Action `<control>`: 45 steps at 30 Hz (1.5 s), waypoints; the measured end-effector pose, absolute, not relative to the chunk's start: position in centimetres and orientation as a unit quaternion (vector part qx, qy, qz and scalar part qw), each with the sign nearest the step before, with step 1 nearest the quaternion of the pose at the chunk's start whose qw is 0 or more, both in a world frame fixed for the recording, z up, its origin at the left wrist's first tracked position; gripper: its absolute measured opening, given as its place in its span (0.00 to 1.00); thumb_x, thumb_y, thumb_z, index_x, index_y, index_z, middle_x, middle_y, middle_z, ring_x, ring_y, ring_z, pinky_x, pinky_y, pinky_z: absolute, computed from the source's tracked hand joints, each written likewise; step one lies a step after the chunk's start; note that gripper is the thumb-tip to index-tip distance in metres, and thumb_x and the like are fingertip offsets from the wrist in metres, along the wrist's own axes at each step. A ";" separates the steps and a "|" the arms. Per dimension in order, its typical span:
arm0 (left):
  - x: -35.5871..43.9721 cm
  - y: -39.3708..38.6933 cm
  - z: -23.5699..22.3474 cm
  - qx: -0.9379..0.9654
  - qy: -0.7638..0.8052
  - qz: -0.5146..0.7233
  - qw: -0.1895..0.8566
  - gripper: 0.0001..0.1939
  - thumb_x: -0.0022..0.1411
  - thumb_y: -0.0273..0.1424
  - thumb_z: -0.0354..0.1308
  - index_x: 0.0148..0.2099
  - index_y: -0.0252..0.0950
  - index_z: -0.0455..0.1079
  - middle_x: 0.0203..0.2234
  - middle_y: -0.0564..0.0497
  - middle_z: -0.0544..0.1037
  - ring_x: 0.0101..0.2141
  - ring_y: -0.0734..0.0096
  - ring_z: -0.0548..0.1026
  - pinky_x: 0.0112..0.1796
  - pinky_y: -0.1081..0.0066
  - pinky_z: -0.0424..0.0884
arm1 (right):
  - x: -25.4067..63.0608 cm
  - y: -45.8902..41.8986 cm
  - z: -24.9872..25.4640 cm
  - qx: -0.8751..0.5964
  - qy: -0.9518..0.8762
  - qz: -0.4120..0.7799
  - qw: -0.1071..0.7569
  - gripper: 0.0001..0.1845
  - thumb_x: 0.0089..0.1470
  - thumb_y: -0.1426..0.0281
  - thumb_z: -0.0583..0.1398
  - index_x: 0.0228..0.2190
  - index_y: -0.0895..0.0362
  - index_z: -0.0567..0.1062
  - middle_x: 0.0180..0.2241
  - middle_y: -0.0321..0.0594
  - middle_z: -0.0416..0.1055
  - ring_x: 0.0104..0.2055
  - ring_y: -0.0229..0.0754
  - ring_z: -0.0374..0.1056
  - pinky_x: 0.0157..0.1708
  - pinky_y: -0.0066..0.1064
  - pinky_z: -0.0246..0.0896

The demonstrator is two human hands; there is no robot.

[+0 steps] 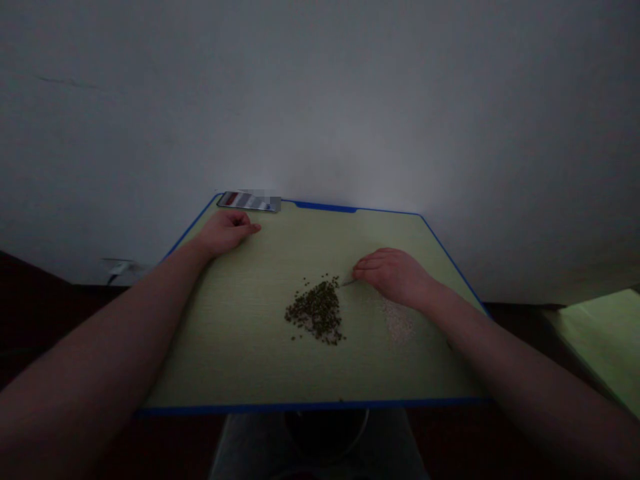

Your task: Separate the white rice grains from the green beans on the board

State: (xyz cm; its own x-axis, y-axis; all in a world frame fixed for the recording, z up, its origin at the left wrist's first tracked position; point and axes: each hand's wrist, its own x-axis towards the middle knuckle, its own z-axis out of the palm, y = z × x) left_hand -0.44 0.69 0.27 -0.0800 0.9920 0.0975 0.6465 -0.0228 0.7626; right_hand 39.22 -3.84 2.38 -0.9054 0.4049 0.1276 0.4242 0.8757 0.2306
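Head view looks down on a pale green rectangular cutting board with a blue edge. A loose heap of small dark green beans lies mid-board. Just right of it, a thin pale sliver touches the right hand, its fingers close together; whether they hold it, I cannot tell. A pale powdery patch lies near that hand. The left hand, fingers loosely curled and empty, rests near a blurred black smartphone at the far left corner.

You have a pale green board edged in bright blue, a speckled heap of dark olive-green seeds, a whitish scatter of grains, and a plain grey-white wall behind.
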 end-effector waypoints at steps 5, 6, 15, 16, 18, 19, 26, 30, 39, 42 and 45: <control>-0.6 0.9 0.0 0.636 0.644 0.343 0.251 0.18 0.50 0.43 0.63 0.21 0.39 0.61 0.16 0.55 0.61 0.21 0.74 0.58 0.24 0.70 0.55 | 39.1 -4.2 2.4 -0.207 -0.969 -0.126 0.040 0.16 0.65 0.78 0.58 0.46 0.52 0.83 0.46 0.38 0.84 0.49 0.45 0.79 0.48 0.37 0.68; -0.7 1.0 0.0 0.637 0.644 0.341 0.251 0.18 0.50 0.43 0.63 0.21 0.39 0.61 0.16 0.56 0.61 0.21 0.75 0.58 0.24 0.70 0.55 | 39.0 -4.4 2.4 -0.204 -0.970 -0.125 0.041 0.16 0.65 0.78 0.58 0.46 0.52 0.83 0.46 0.38 0.84 0.49 0.45 0.79 0.48 0.36 0.68; -0.6 0.7 0.1 0.632 0.651 0.336 0.253 0.18 0.51 0.44 0.63 0.21 0.39 0.61 0.16 0.55 0.62 0.21 0.74 0.58 0.23 0.70 0.55 | 38.8 -4.4 2.0 -0.249 -0.958 -0.139 0.024 0.16 0.64 0.79 0.59 0.46 0.53 0.83 0.47 0.41 0.84 0.47 0.46 0.79 0.46 0.37 0.68; -0.6 0.7 0.2 0.631 0.652 0.336 0.253 0.18 0.51 0.43 0.63 0.21 0.39 0.61 0.16 0.56 0.62 0.21 0.74 0.58 0.23 0.70 0.55 | 38.9 -4.3 2.0 -0.254 -0.956 -0.141 0.025 0.16 0.63 0.79 0.59 0.46 0.53 0.83 0.47 0.42 0.84 0.47 0.46 0.79 0.45 0.37 0.68; -0.5 0.6 0.2 0.632 0.652 0.335 0.251 0.18 0.51 0.43 0.63 0.21 0.39 0.61 0.16 0.56 0.61 0.21 0.75 0.58 0.24 0.70 0.55 | 39.1 -4.1 1.9 -0.263 -0.953 -0.146 0.027 0.17 0.63 0.79 0.59 0.46 0.54 0.84 0.47 0.42 0.84 0.47 0.46 0.79 0.45 0.37 0.68; -0.5 0.6 0.3 0.633 0.652 0.335 0.249 0.18 0.51 0.43 0.63 0.22 0.39 0.61 0.16 0.56 0.62 0.21 0.75 0.58 0.24 0.70 0.55 | 39.3 -4.1 1.9 -0.266 -0.952 -0.147 0.028 0.17 0.63 0.80 0.59 0.45 0.54 0.84 0.47 0.42 0.84 0.47 0.46 0.79 0.45 0.37 0.68; -0.5 0.7 0.2 0.634 0.650 0.334 0.253 0.18 0.51 0.42 0.63 0.21 0.39 0.61 0.16 0.56 0.60 0.21 0.75 0.57 0.24 0.71 0.55 | 39.2 -4.9 2.1 -0.261 -0.954 -0.149 0.023 0.15 0.63 0.78 0.59 0.45 0.54 0.84 0.46 0.39 0.84 0.46 0.45 0.79 0.45 0.35 0.67; -0.6 0.7 0.3 0.634 0.655 0.328 0.247 0.19 0.52 0.43 0.63 0.21 0.39 0.61 0.16 0.56 0.61 0.21 0.75 0.58 0.24 0.71 0.55 | 38.6 -5.1 2.0 -0.269 -0.952 -0.143 0.022 0.16 0.64 0.78 0.59 0.46 0.53 0.83 0.47 0.39 0.84 0.47 0.45 0.79 0.45 0.35 0.67; -0.6 0.8 0.1 0.640 0.650 0.330 0.243 0.19 0.52 0.44 0.62 0.22 0.39 0.61 0.16 0.56 0.61 0.21 0.74 0.58 0.24 0.70 0.54 | 38.9 -4.6 2.4 -0.283 -0.949 -0.136 0.016 0.16 0.60 0.80 0.61 0.44 0.54 0.84 0.44 0.42 0.84 0.45 0.47 0.79 0.44 0.37 0.67; -0.6 0.8 0.1 0.638 0.650 0.333 0.244 0.19 0.52 0.44 0.62 0.21 0.39 0.61 0.16 0.56 0.61 0.21 0.74 0.58 0.24 0.70 0.55 | 38.8 -4.4 2.3 -0.291 -0.947 -0.137 0.014 0.17 0.60 0.81 0.60 0.44 0.54 0.84 0.45 0.42 0.84 0.45 0.47 0.79 0.43 0.37 0.67; -0.6 0.8 0.1 0.638 0.648 0.335 0.246 0.19 0.52 0.44 0.62 0.21 0.39 0.61 0.16 0.56 0.61 0.20 0.74 0.58 0.24 0.70 0.55 | 38.3 -4.3 2.3 -0.291 -0.947 -0.137 0.008 0.16 0.61 0.80 0.60 0.45 0.54 0.84 0.46 0.42 0.84 0.46 0.47 0.79 0.44 0.37 0.67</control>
